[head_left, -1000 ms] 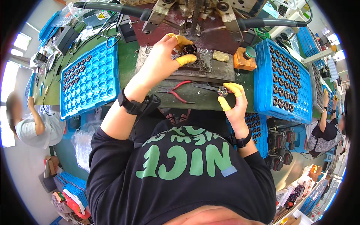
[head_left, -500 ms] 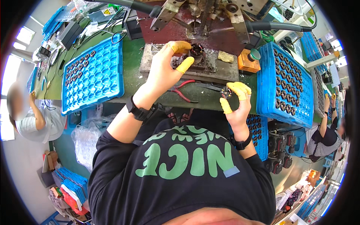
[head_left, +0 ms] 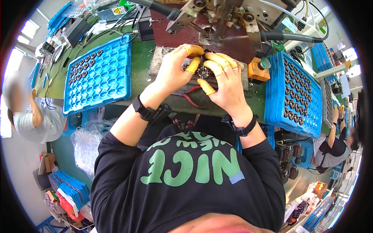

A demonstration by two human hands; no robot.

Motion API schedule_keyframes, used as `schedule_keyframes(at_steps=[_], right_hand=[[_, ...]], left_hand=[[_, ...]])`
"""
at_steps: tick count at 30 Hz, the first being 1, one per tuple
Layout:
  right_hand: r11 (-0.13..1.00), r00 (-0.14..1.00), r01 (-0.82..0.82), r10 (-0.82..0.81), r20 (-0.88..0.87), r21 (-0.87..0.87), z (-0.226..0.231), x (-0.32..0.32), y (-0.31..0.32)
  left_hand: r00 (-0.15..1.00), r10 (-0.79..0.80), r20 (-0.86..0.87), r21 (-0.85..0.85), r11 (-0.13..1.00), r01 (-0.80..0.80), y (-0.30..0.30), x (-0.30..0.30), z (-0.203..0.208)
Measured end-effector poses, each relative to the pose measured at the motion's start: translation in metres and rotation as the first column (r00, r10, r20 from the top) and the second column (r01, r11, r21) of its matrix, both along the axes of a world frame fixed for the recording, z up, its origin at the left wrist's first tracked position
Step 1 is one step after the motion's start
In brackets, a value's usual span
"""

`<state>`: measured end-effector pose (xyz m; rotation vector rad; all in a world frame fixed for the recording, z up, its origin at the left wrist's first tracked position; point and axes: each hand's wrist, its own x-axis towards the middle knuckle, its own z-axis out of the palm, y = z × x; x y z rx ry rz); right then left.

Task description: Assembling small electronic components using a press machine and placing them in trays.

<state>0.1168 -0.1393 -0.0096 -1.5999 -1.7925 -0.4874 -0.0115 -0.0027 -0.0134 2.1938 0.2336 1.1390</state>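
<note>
Yellow finger covers sheathe fingers of both my hands. My right hand [head_left: 225,79] has a small dark ring-shaped motor stator [head_left: 203,72] between its thumb and curled fingers, just in front of the metal fixture. Its fingertips reach over a second stator [head_left: 209,51], seated at the fixture and mostly hidden. From the other side my left hand [head_left: 176,66] curves its forefinger and thumb beside the two stators, the fingers apart. Whether its tips touch either one is hard to see. The fixture's steel base plate [head_left: 158,62] lies partly beneath my hands.
Red-handled pliers [head_left: 190,99] lie at the bench's front edge. A partly filled blue tray [head_left: 126,77] stands left; stacked blue trays of stators [head_left: 272,97] stand right, beside an orange block [head_left: 256,73]. Machine arms [head_left: 252,35] overhang the fixture. Co-workers sit at both sides.
My right hand has moved left and up with its stator, from beside the pliers to the fixture, and now meets my left hand. The left hand stays at the fixture.
</note>
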Motion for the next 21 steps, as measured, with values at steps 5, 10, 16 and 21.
schedule_keyframes(at_steps=[5,10,16,21], right_hand=[[0.999,1.000,-0.031,0.031,0.001,0.014,-0.007,0.005,0.006],[0.999,0.999,-0.035,0.035,-0.001,0.032,-0.008,0.004,0.006],[0.989,0.961,-0.144,0.145,-0.235,0.019,0.002,0.005,-0.001],[0.969,0.921,0.227,-0.183,-0.343,0.092,-0.003,0.032,-0.029]], left_hand=[[0.998,-0.029,-0.059,0.123,0.992,0.036,0.011,-0.002,0.004],[0.993,-0.099,-0.060,0.167,0.980,0.108,0.021,0.000,0.005],[0.989,-0.132,-0.065,0.164,0.976,0.141,0.030,0.002,-0.004],[0.983,-0.177,0.040,-0.330,0.927,0.180,0.014,-0.013,-0.005]])
